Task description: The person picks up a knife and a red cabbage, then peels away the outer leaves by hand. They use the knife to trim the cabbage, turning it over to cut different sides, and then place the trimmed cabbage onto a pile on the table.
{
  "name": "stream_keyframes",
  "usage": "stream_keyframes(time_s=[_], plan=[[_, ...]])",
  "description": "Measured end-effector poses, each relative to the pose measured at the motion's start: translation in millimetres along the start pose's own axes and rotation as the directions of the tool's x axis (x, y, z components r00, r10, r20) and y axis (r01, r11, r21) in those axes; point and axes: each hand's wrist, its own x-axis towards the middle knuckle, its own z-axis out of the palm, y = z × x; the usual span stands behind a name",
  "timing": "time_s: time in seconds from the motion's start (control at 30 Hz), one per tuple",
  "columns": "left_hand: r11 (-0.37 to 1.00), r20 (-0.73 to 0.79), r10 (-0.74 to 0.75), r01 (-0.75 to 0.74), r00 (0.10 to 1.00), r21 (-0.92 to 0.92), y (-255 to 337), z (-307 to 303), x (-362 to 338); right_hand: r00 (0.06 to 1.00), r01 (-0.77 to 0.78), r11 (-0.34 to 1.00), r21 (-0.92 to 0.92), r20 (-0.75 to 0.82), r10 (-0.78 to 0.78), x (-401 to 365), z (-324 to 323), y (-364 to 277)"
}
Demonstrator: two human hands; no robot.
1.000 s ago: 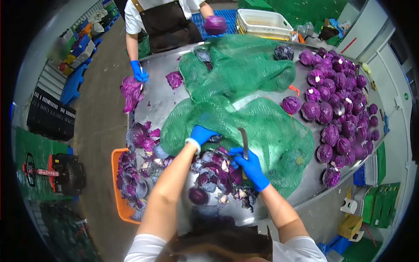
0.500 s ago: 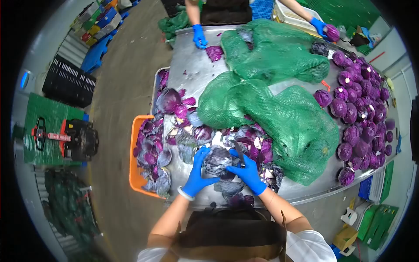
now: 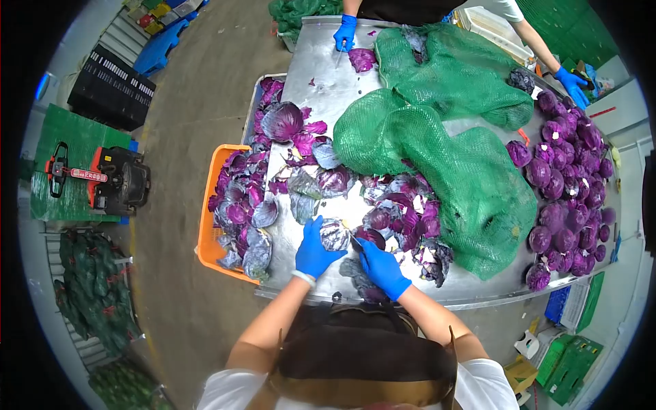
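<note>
My left hand, in a blue glove, is closed around the left side of a red cabbage. The cabbage rests low over the metal table, its pale-veined side turned up. In my right hand, also gloved, is a knife, its short visible blade against the cabbage's right side; the fingers hide the handle. Loose cabbage leaves lie just beyond my right hand. Between my wrists and the table edge are more dark outer leaves.
An orange crate full of leaves stands left of the table. Green mesh sacks cover the middle. Many cabbages are heaped at right. Across the table, a co-worker's gloved hand holds a knife; their other hand is near the heap.
The cabbage has turned in my hands, its paler side now showing. My right hand has brought the knife down to its right side. The co-worker's far hand no longer holds a cabbage. The view has shifted.
</note>
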Motion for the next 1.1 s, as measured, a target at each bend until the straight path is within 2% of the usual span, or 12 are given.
stream_keyframes(time_s=[0.17,0.37,0.53,0.7,0.73,0.83,0.87,0.93,0.97,1.0,1.03,1.1], plan=[[0.995,0.076,-0.085,0.081,0.993,0.054,10,1,18,0.994,0.041,0.992,-0.122,-0.099,-0.053,15,32,11],[0.984,0.107,-0.117,0.101,0.987,0.147,14,5,31,0.996,-0.061,0.968,-0.245,0.042,0.074,31,31,15],[0.964,0.143,-0.118,0.078,0.983,0.255,27,9,30,0.985,-0.109,0.968,-0.227,0.106,0.136,57,50,37],[0.988,0.086,-0.035,0.022,0.996,0.150,9,6,11,0.985,-0.169,0.969,-0.182,-0.048,0.163,3,63,27],[0.998,0.029,-0.024,0.022,0.999,0.051,5,7,6,0.979,-0.199,0.965,-0.172,-0.087,0.187,-15,61,26],[0.958,-0.067,-0.033,0.013,0.997,-0.288,-13,8,-2,0.945,-0.281,0.925,-0.255,0.096,0.314,-45,43,37],[0.940,-0.049,-0.004,-0.013,0.999,-0.341,-27,6,-5,0.944,-0.308,0.935,-0.176,0.069,0.324,-48,40,45],[0.967,-0.120,0.152,-0.173,0.981,-0.188,-32,-8,-20,0.942,-0.334,0.943,-0.003,0.018,0.334,-33,33,52],[0.974,-0.162,0.133,-0.159,0.978,-0.160,-42,-11,-28,0.933,-0.263,0.950,0.168,-0.205,0.294,-30,30,48],[0.982,-0.198,0.105,-0.133,0.974,-0.132,-56,-9,-41,0.881,-0.420,0.898,0.128,-0.180,0.437,-21,5,19],[0.989,-0.235,0.080,-0.106,0.969,-0.104,-66,-8,-50,0.936,-0.244,0.958,0.153,-0.222,0.274,-19,-2,7],[0.885,-0.225,-0.155,0.034,0.962,-0.465,-64,4,-56,0.972,0.059,0.974,0.219,-0.235,-0.007,-14,0,-9]])
